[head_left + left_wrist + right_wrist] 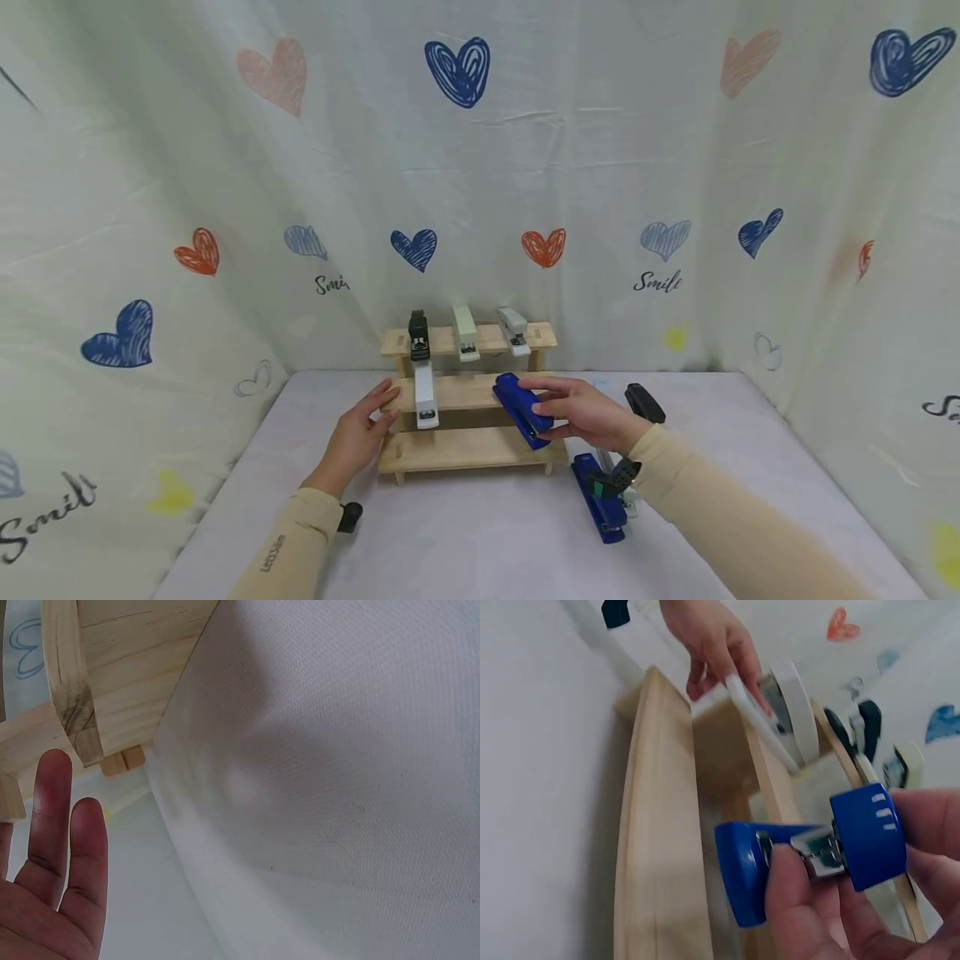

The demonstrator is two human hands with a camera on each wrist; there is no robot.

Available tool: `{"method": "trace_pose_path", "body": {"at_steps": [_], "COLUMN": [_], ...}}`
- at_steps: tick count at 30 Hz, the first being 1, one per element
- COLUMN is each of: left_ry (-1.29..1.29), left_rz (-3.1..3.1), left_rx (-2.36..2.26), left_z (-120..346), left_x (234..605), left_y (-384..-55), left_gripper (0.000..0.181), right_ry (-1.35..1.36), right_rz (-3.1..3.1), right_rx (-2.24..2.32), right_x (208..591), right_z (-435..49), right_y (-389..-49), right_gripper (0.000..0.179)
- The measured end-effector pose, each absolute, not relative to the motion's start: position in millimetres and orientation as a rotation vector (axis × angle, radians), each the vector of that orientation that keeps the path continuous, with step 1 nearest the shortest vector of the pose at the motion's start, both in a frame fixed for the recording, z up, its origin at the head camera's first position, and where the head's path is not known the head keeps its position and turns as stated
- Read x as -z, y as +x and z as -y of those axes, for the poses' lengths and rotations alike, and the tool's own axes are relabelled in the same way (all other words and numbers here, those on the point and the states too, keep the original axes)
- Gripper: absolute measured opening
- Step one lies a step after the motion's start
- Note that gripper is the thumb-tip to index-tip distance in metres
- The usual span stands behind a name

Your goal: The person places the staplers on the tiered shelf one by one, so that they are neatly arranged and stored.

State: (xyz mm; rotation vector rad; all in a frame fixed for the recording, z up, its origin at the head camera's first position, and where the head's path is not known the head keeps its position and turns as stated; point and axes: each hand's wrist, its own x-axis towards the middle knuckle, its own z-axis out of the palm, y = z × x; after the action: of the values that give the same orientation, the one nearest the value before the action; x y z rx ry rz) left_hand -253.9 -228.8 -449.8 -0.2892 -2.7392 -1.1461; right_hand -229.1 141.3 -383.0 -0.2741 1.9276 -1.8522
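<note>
A right hand [585,412] holds a shiny blue stapler [522,408] near a wooden rack [465,450] with three steps

The right hand is just right of the middle of the frame. Its thumb and fingers pinch the blue stapler, which is tipped at a slant in front of the right end of the middle step. I cannot tell if it touches the wood.

The left hand [358,442] is left of the middle, at the left end of that same step. Its fingers are loose and apart, with no stapler in them.

A long white stapler [425,396] lies on the middle step, toward the left. On the top step, from left to right, are a black stapler [418,335], a pale green stapler [465,332] and a light grey stapler [513,331].

At the lower right, a second blue stapler [609,521] lies on the white desk [450,542], partly behind the right wrist.
</note>
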Motion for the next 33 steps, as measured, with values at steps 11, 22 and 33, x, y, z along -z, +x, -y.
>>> {"method": "trace_pose_path", "body": {"at_steps": [11,22,33], "left_ry": [-0.306,-0.307,-0.288], "left_rz": [2.724,2.71,2.728], "left_rx": [1.15,1.135,1.139], "left_z": [225.0,225.6,228.5], "left_x": [449.9,450.2,451.8], "left_y": [-253.7,-253.6,-254.5], "left_gripper": [0.042,0.042,0.042], "right_ry": [-0.125,-0.157,-0.191], "right_rz": [-1.965,-2.023,-2.042], "right_rx": [1.948,1.98,1.994], "right_x": [379.4,381.6,389.5], "right_z": [-85.0,-66.0,-60.2], "right_y": [-243.8,-244.4,-248.4], "right_gripper": [0.047,0.059,0.058]}}
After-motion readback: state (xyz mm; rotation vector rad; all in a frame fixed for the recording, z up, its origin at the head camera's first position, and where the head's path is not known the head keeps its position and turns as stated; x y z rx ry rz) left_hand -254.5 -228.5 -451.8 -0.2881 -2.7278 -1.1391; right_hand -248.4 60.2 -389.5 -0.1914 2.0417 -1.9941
